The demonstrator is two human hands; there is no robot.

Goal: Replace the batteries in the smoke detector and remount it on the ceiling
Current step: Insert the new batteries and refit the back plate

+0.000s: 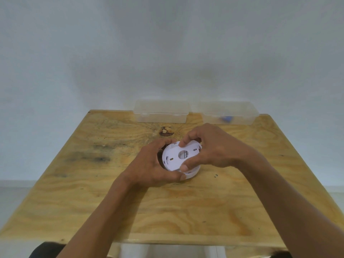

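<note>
Our left hand (149,164): fingers curled round the white smoke detector (179,159), thumb under its near rim. Our right hand (210,146): fingertips pinching its back plate. Beyond our fingers on the plywood table (93,202): two clear plastic boxes (162,111).

table (93,202): near half and both sides bare, open to reach. far edge blocked by two clear boxes, left (161,112) and right (229,113), narrow gap between them.
</note>
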